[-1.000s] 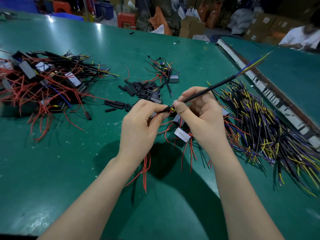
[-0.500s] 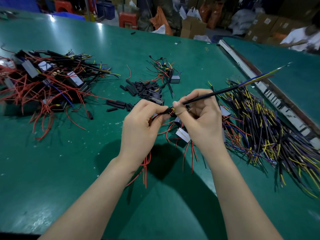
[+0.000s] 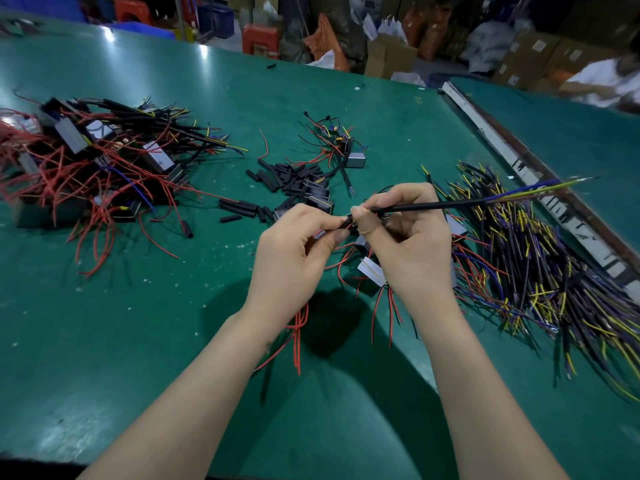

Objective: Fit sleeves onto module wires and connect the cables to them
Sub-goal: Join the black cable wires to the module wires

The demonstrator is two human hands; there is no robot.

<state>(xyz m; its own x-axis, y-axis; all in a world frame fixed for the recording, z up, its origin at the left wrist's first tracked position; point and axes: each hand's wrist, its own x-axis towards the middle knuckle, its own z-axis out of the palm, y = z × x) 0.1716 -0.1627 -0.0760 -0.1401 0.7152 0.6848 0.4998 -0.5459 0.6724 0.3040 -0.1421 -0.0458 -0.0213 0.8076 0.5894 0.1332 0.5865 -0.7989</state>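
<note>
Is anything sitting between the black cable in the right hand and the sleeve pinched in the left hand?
Nothing visible does. The right hand holds the black cable with its end right at the sleeve pinched by the left hand; the fingertips hide the exact joint.

Both forearms bare to the frame edge, left hand [image 3: 294,251] and right hand [image 3: 412,244] ungloved.

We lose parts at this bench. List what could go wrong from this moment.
1. The cable held by the right hand sticks far out over the cable pile; its loose end may snag there.
2. The left hand pinches a small sleeve at the joint; it might slip off.
3. Red wires hang under the hands and could tangle.
</note>
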